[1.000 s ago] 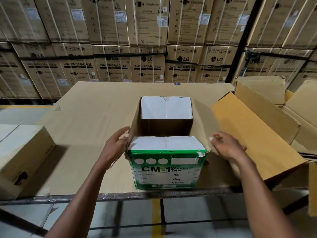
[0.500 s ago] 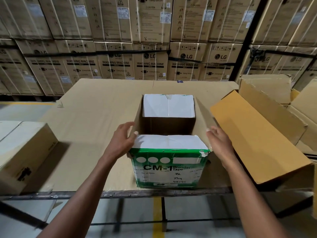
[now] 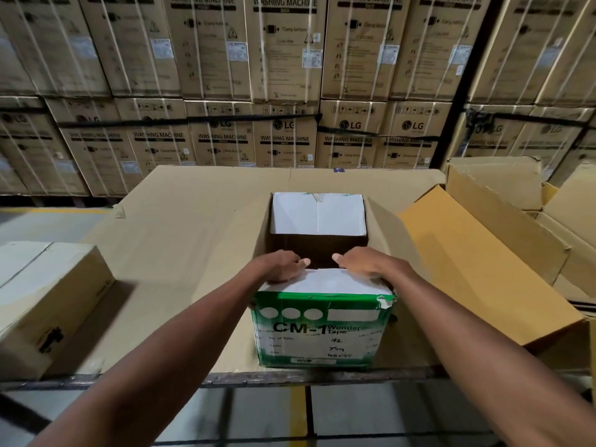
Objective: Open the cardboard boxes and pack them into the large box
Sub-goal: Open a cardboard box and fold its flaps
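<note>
A green and white tape box (image 3: 322,330) marked CM-1 stands at the table's front edge with its top open. Its far white flap (image 3: 317,214) stands up and its brown side flaps lean outward. The near white flap (image 3: 332,282) lies toward me. My left hand (image 3: 280,264) and my right hand (image 3: 364,262) rest side by side on this flap, fingers curled over its far edge into the dark opening. A large open brown box (image 3: 477,269) lies to the right with its flap spread toward the tape box.
A cardboard sheet (image 3: 193,237) covers the table. A closed brown box (image 3: 48,298) sits at the left edge. Strapped washing machine cartons (image 3: 283,75) form a wall behind the table. Floor with a yellow line shows below the front edge.
Both hands have moved inward from the box's side flaps to the near white flap, and now sit close together on its far edge. The view has tilted slightly.
</note>
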Motion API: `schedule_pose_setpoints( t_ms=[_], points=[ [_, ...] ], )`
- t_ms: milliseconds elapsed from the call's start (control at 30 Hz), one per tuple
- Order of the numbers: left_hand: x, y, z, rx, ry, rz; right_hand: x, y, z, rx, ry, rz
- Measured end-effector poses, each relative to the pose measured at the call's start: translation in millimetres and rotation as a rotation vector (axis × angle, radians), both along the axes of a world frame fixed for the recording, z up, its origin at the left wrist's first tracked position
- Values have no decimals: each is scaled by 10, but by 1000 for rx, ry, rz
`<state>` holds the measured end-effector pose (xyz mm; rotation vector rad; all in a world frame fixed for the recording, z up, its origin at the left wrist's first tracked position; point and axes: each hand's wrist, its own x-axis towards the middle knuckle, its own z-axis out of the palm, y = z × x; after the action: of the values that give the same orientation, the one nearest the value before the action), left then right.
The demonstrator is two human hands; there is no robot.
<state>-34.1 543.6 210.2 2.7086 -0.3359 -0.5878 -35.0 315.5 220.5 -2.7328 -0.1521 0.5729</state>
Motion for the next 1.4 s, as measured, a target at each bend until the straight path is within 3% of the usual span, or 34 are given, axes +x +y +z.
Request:
schedule_pose_setpoints(
  t_ms=[167, 233, 300, 367, 533, 667, 733, 900, 1000, 1233, 1400],
  points=[
    [-23, 149, 539, -82, -532, 20, -113, -122, 483, 196, -570, 6],
    [-111, 275, 809, -106, -654, 24, -198, -157, 801, 249, -674, -10],
    [-246, 420, 1028, -157, -702, 16, -325, -215, 1079, 298, -650, -12],
    [-425, 553, 1164, -292, -615, 20, -510, -273, 1270, 357, -553, 25],
    [-912, 822, 1159, -567, -152, -39, -993, -358, 1338, 588, -245, 157],
    [-1051, 955, 935, -718, 226, -162, -1186, -433, 1131, 589, 17, 247],
    [-1076, 903, 763, -621, 227, -197, -1227, -391, 932, 522, 66, 258],
    [-1117, 583, 261, -172, -297, -277, -1267, -110, 376, 203, -24, 183],
    [-1121, 436, 84, 61, -465, -243, -1287, 43, 162, 66, -170, 127],
    [-1238, 319, -30, 101, -619, -192, -1376, 162, -24, -67, -526, 159],
    [-1243, 278, -17, 116, -580, -153, -1389, 118, -66, -67, -509, 216]
  ],
)
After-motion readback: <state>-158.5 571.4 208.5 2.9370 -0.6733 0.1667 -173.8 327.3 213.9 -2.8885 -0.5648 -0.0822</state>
